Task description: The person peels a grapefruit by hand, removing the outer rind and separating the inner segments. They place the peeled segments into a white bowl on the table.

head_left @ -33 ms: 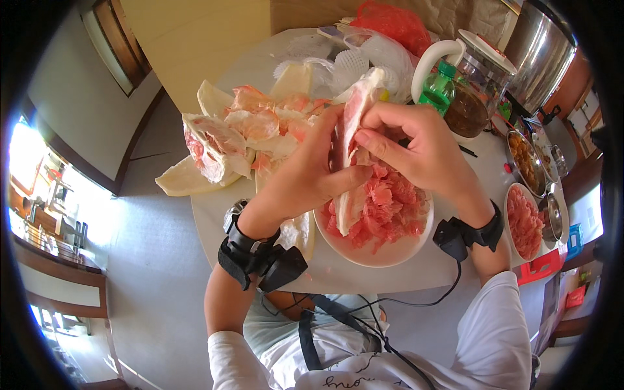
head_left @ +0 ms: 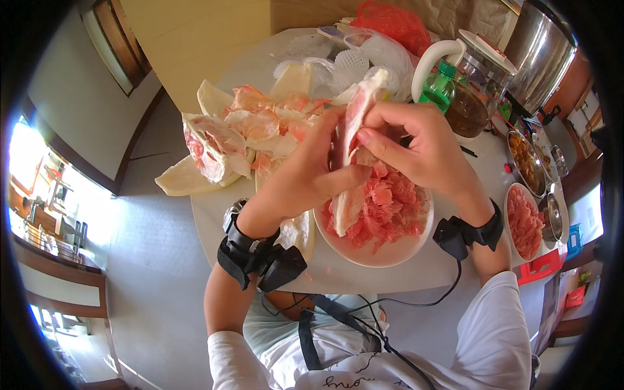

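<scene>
Over a white bowl (head_left: 374, 259) of loose pink pomelo flesh (head_left: 383, 208), I hold a pomelo piece (head_left: 357, 117) with white membrane and pink flesh. My left hand (head_left: 315, 172) is wrapped round its left side, with the thumb across the front. Pressed to its right side are the bent fingers and thumb of my right hand (head_left: 416, 143); what lies between those fingertips is partly hidden. To the left of my hands lie peeled membranes (head_left: 273, 120), thick pale rind pieces (head_left: 188, 179) and a larger unpeeled pomelo chunk (head_left: 211, 153).
Behind the bowl stand a green-capped bottle (head_left: 439, 88) and a glass jug of brown liquid (head_left: 469, 107). White foam nets (head_left: 364, 62) and a red plastic bag (head_left: 393, 26) lie at the back. On the right are another bowl of pink flesh (head_left: 524, 221) and a dish of food (head_left: 525, 156).
The pomelo piece has tilted very slightly between my hands. Otherwise everything stays in place.
</scene>
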Demonstrator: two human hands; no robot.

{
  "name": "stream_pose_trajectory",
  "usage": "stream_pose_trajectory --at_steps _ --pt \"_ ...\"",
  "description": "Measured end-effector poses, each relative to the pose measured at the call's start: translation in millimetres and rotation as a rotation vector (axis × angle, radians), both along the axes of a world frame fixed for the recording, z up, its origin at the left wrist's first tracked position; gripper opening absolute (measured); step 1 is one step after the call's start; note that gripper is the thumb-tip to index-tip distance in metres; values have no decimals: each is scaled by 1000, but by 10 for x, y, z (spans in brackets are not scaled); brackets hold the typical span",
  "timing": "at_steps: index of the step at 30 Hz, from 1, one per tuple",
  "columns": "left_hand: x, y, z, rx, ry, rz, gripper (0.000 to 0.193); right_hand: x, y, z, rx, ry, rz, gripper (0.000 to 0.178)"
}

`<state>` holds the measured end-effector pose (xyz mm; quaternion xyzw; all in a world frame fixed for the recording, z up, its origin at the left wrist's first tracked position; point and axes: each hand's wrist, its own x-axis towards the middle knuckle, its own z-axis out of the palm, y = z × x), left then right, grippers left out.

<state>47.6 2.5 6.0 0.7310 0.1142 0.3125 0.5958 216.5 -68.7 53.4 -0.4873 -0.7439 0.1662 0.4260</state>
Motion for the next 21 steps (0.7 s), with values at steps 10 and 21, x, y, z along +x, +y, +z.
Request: stream_pose_trajectory --at_steps 10,21 --pt "-105 34 164 -472 -15 -97 47 140 32 3 56 -48 -109 13" --pt "-233 15 234 -886 -81 5 40 390 86 33 136 -137 -149 13"
